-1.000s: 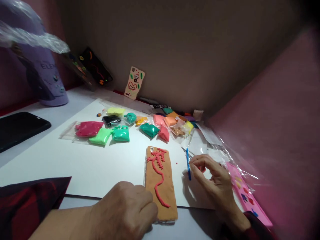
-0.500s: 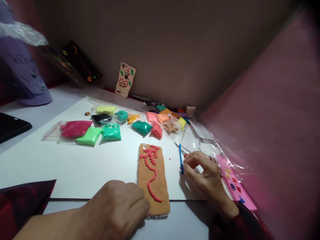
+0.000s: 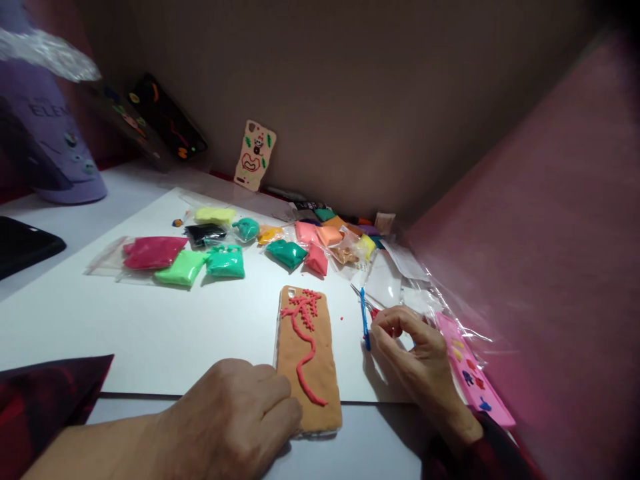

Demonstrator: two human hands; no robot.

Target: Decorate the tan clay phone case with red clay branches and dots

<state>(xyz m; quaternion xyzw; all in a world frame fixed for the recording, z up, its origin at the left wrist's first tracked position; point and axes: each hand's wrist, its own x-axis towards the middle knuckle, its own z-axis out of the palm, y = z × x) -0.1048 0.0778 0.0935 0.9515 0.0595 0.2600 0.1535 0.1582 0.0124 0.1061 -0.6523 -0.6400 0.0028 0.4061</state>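
Note:
A phone case (image 3: 325,360) coated in tan clay lies at the front edge of a white board. Modelled on it in pinkish-red clay are a wavy stem and, at the top, branches covered in small dots. My left hand (image 3: 235,407) is closed on the case's lower left edge, its fingertips hidden. To the right, my right hand (image 3: 415,347) has thumb and forefinger pinched together; whatever is between them is too small to make out. Just left of those fingertips is a slim blue tool (image 3: 365,320), with scissors (image 3: 371,308) partly behind it.
Several clay packets (image 3: 225,261) lie across the back of the white board (image 3: 165,333). A pink tray (image 3: 475,380) with small clay pieces is at right. Decorated phone cases (image 3: 255,157) lean on the back wall. A purple bottle (image 3: 65,147) and a black phone-like object (image 3: 25,247) are at left.
The view has shifted slightly. My left hand stays on the phone case, and my right hand keeps its pinch beside the blue tool, barely moved.

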